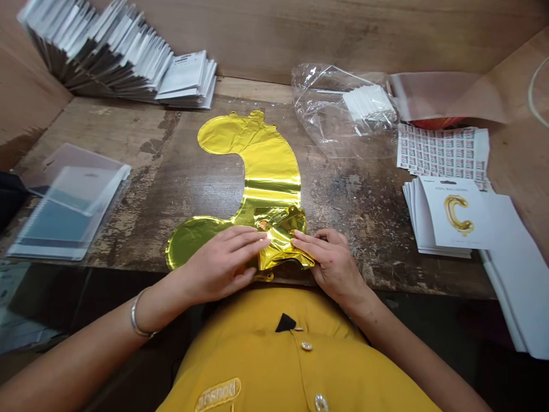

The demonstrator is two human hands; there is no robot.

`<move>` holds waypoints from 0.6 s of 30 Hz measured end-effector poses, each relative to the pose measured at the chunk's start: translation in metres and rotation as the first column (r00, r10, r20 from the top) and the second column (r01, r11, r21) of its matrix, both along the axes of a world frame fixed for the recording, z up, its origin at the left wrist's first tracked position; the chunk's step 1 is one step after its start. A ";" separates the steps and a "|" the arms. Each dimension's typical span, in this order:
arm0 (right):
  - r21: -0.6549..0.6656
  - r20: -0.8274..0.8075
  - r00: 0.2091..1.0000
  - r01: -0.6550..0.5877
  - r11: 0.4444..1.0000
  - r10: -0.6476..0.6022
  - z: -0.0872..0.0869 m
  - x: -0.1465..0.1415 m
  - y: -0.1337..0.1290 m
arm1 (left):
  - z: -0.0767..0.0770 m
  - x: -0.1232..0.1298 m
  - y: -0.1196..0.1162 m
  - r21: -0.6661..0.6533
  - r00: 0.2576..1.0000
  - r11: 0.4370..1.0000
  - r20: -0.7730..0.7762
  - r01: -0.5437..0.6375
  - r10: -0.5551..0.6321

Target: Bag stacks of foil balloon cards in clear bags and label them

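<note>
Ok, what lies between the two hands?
In the head view, the folded end of a gold foil balloon lies between left hand and right hand.

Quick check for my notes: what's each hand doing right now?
Left hand: open, lying flat on the folded gold foil balloon.
Right hand: open, pressing on the same fold.

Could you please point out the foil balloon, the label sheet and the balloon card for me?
Foil balloon (268, 160), head view, on its flat upper part.
Label sheet (441, 151), head view, on its middle.
Balloon card (458, 214), head view, on the printed letter C.
</note>
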State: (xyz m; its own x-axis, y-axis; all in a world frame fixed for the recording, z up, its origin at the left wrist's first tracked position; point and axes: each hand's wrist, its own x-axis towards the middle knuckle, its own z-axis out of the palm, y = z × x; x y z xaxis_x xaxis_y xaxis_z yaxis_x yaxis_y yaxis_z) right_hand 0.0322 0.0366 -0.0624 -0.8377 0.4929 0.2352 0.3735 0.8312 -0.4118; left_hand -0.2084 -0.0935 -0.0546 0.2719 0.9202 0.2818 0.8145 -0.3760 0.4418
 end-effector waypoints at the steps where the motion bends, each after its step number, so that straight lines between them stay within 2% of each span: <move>1: 0.000 0.006 1.000 0.003 1.000 -0.003 0.001 -0.001 -0.001 | -0.001 0.005 0.002 0.004 0.999 1.000 -0.015 0.028 -0.028; 4: -0.020 0.026 1.000 0.004 1.000 -0.003 0.004 -0.003 -0.003 | -0.009 0.017 0.010 0.059 1.000 0.998 -0.017 0.009 -0.008; 7: -0.076 -0.010 0.999 0.043 0.996 -0.044 0.005 -0.004 -0.004 | -0.017 0.020 0.015 0.090 0.994 0.991 0.053 -0.102 0.098; 11: -0.176 -0.079 0.984 0.143 0.974 -0.159 0.004 -0.009 -0.002 | -0.017 0.022 0.014 0.032 0.961 0.971 0.158 -0.237 0.229; 13: -0.171 -0.074 0.973 0.202 0.964 -0.217 0.003 -0.014 -0.001 | -0.013 0.024 0.013 -0.017 0.940 0.948 0.129 -0.317 0.317; 15: -0.134 -0.048 0.962 0.261 0.956 -0.270 0.001 -0.018 -0.001 | -0.008 0.026 0.014 -0.049 0.914 0.915 0.035 -0.401 0.403; 18: -0.086 -0.010 0.951 0.308 0.948 -0.309 -0.001 -0.022 -0.001 | -0.005 0.028 0.017 -0.062 0.877 0.875 -0.042 -0.480 0.478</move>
